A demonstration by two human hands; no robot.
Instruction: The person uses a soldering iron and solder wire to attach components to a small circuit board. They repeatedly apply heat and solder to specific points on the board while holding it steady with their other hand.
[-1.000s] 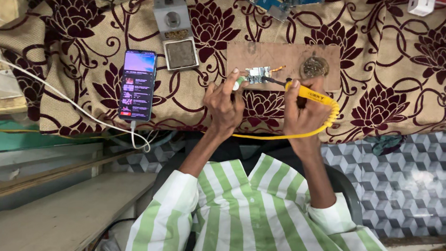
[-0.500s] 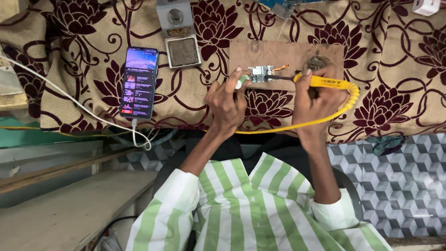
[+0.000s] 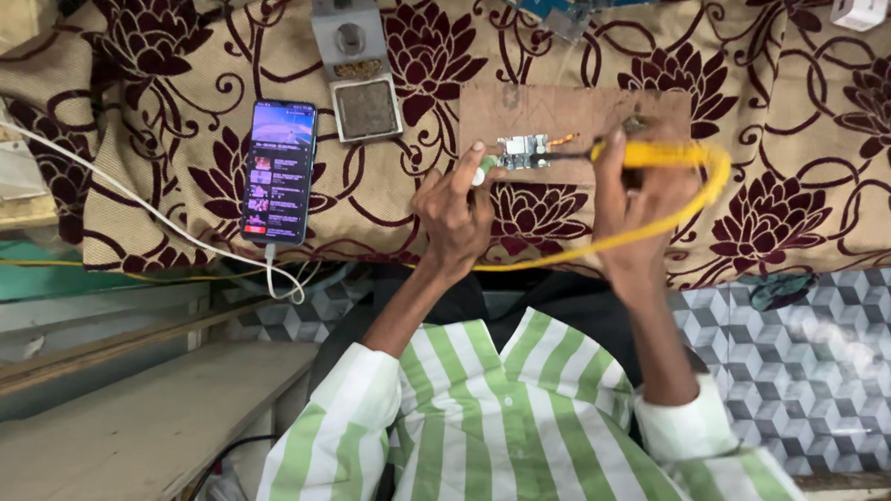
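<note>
Covering the table is a beige cloth with dark maroon flower print [image 3: 793, 85], on which every listed item lies.

Item: flat brown cardboard sheet [image 3: 572, 111], near the middle of the table, toward its far edge.

Item: small silver-and-green circuit board [image 3: 522, 152], on the cardboard's near edge. Left hand [image 3: 454, 213] steadies it, forefinger stretched to the board's left end, other fingers curled loosely; nothing is gripped.

Item: yellow-handled soldering iron [image 3: 660, 153], clasped in the right hand [image 3: 635, 214], fingers wrapped round the handle, dark tip reaching the board's right side. Whether the tip touches the board cannot be told. Its yellow cable [image 3: 606, 250] loops round the right hand and runs back along the near edge of the table.

Item: black smartphone with lit screen [image 3: 279, 171], lying left of the cardboard, well apart from the hands; a white charging cable [image 3: 118, 191] leaves its near end and trails to the table's left edge.

Item: square grey-framed sponge pad [image 3: 367, 109], between phone and cardboard, with a grey boxy holder [image 3: 347, 28] just beyond it at the far edge.

Wearer: green-and-white striped shirt sleeves [image 3: 518, 434].
</note>
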